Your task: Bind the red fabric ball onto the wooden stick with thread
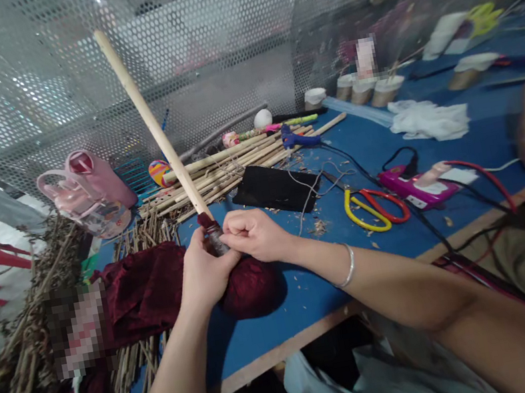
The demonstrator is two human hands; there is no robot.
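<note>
A pale wooden stick [143, 109] stands tilted in front of me, its lower end in a round head covered with dark red velvety cloth [253, 289]. Around the gathered neck of the cloth lies a dark, shiny wrapping [215, 235]. My left hand [199, 269] is closed around this neck from the left. Against its right side my right hand [251, 232] is closed in a pinch; what lies between its fingertips is too small to make out. Folded dark red cloth [146, 288] lies just left of my left hand.
Behind are wooden sticks [237, 167], a black cloth piece [276, 188] and a blue glue gun [297, 137]. Scissors [372, 214] and a magenta power strip [418, 186] with cables lie right. Dry stalks [29, 346] and a pink bottle [91, 203] stand left. Another person sits at right.
</note>
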